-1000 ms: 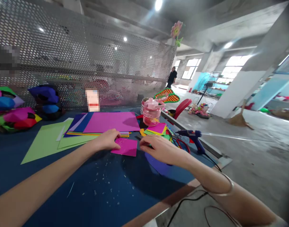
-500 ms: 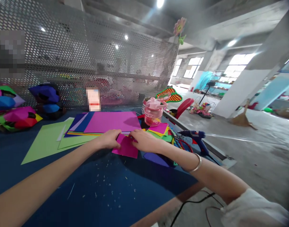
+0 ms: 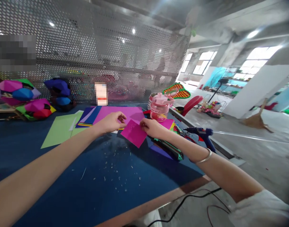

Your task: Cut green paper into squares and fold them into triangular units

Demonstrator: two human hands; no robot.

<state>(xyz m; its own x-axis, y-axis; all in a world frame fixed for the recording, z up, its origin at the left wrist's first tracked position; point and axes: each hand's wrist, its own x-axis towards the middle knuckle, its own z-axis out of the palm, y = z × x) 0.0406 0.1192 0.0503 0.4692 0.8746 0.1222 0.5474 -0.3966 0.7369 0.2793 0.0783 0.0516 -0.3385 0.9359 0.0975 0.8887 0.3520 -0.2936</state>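
Blue tabletop [image 3: 71,198]: dark tool [image 3: 174,151], bottle [image 3: 159,108] near magenta square [image 3: 133,134].

Clerk: What stands at nine o'clock from mid-view?
Inspector: Faceted multicoloured shapes [image 3: 22,94], before a perforated screen [image 3: 135,53] spanning ten to twelve.
Clerk: And at three?
Inspector: A red chair [image 3: 193,105]; farther out, a broom [image 3: 254,121] near a pillar [image 3: 248,91].
Clerk: Two o'clock?
Inspector: Bright windows [image 3: 264,56]. A pink jug [image 3: 160,108] sits just off centre, toward three.
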